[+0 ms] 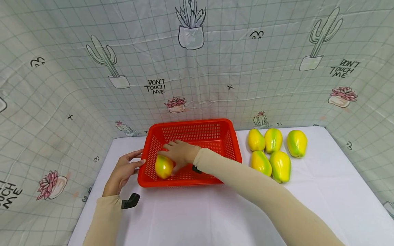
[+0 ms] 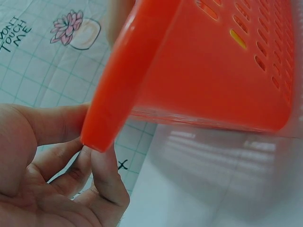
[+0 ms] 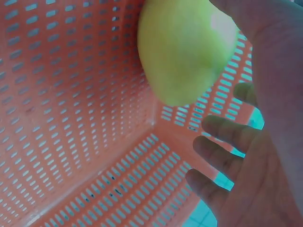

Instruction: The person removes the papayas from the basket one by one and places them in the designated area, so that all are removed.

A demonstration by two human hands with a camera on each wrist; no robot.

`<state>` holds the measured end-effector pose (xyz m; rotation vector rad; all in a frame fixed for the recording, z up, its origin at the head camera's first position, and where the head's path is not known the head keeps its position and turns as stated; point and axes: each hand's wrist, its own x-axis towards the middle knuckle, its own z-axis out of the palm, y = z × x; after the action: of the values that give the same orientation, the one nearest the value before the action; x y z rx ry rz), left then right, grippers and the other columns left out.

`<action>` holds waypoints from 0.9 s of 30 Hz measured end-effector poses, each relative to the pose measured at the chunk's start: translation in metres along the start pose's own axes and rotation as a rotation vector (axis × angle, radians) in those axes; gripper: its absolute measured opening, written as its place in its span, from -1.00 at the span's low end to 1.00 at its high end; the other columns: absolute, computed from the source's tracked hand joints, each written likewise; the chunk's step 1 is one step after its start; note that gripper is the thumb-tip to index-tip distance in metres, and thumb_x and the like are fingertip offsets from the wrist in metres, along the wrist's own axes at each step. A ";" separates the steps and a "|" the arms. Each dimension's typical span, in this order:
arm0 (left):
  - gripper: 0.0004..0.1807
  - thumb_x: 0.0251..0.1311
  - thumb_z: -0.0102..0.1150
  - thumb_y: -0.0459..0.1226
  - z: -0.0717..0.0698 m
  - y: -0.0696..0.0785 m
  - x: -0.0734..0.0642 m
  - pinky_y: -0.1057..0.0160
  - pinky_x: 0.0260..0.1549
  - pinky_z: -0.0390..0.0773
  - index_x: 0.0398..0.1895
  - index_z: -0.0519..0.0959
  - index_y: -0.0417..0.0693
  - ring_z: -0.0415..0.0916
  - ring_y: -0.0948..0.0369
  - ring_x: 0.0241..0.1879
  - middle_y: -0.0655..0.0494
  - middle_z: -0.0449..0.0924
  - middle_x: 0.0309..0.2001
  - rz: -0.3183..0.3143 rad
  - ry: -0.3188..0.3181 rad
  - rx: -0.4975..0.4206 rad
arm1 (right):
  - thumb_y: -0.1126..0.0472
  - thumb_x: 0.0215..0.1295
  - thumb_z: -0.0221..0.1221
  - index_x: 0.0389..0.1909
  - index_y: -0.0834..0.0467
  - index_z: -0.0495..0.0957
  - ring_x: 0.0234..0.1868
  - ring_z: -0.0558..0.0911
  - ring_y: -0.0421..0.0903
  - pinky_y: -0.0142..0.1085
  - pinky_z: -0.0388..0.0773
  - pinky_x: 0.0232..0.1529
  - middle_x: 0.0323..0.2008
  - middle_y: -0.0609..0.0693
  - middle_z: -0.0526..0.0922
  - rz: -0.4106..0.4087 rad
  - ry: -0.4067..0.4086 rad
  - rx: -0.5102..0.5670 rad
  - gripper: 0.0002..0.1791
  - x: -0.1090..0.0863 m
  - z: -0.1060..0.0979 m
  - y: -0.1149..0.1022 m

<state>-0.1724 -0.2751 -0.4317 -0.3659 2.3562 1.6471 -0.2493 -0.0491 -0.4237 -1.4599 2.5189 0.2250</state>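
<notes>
A red plastic basket (image 1: 191,183) with slotted walls stands on the white-covered table. My left hand (image 1: 124,169) is at its left end; in the left wrist view, thumb and fingers pinch the basket's rim (image 2: 118,80). One yellow-green papaya (image 1: 163,167) lies in the basket's left front part. Over it reaches my right hand (image 1: 181,152), fingers spread and fairly straight. From the right wrist, the papaya (image 3: 184,52) shows against the slotted wall, with the thumb overlapping its edge and the other fingers (image 3: 218,156) apart from it.
Right of the basket, several more papayas (image 1: 280,166) lie grouped on the white tablecloth (image 1: 323,184). A grid-patterned curtain (image 1: 212,68) with cactus drawings rises behind the table and along both sides. My right forearm crosses over the basket's front right.
</notes>
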 end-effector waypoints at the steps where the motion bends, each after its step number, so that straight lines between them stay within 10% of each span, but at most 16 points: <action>1: -0.32 0.51 0.13 -0.36 0.000 0.000 0.000 0.39 -0.20 0.69 0.63 0.21 -0.27 0.56 0.23 -0.15 -0.33 0.25 0.43 -0.001 0.001 -0.002 | -0.39 0.25 0.36 0.66 -0.09 0.18 0.52 0.34 0.00 -0.08 0.25 0.56 0.48 -0.01 0.39 -0.002 -0.004 0.002 0.06 0.001 0.001 -0.001; 27: -0.31 0.52 0.14 -0.34 0.000 0.000 0.001 0.40 -0.21 0.68 0.64 0.20 -0.23 0.55 0.21 -0.13 -0.33 0.24 0.45 -0.007 0.004 0.008 | -0.28 0.31 0.38 0.59 -0.11 0.16 0.44 0.39 -0.03 -0.16 0.31 0.51 0.43 0.00 0.39 0.043 -0.099 -0.022 -0.04 0.017 0.010 -0.010</action>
<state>-0.1734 -0.2751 -0.4317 -0.3757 2.3608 1.6351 -0.2472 -0.0658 -0.4381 -1.3687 2.4775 0.3252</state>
